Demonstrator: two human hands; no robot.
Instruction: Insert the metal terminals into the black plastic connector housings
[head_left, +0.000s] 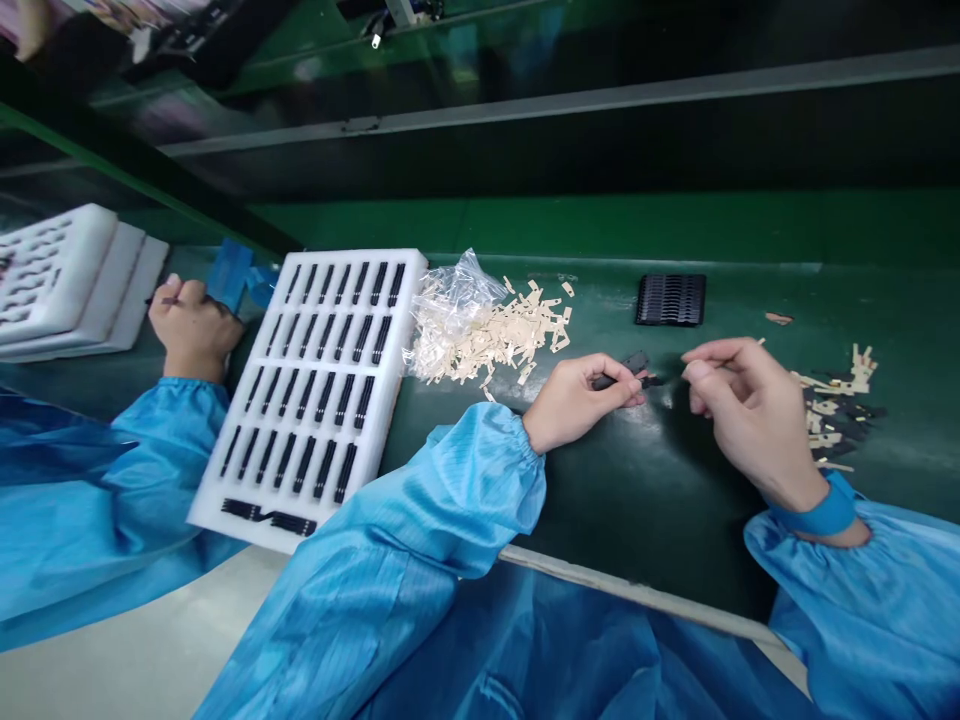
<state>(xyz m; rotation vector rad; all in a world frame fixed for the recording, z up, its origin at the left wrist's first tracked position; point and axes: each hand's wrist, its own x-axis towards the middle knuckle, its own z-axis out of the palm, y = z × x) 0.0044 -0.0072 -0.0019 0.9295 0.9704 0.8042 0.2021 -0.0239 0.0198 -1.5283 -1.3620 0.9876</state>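
My left hand (pixel 574 400) is closed around small flat black strips (pixel 636 362), which stick out past the thumb and fingertips over the table. A little to the right, my right hand (pixel 761 420) is curled with its thumb and index finger together; whether something small is between them is hidden. It wears a blue wristband (pixel 817 510). Behind both hands lies a neat block of black slotted parts (pixel 671 300). Just right of my right hand is a loose pile of cream and black pieces (pixel 836 410).
Left of my hands is a heap of cream tabs (pixel 517 335) with a clear plastic bag (pixel 461 290). A white foam tray (pixel 405 400) holds rows of black strips. Farther left, a co-worker's hand (pixel 196 325) grips a thin dark piece by stacked white foam trays (pixel 112 270).
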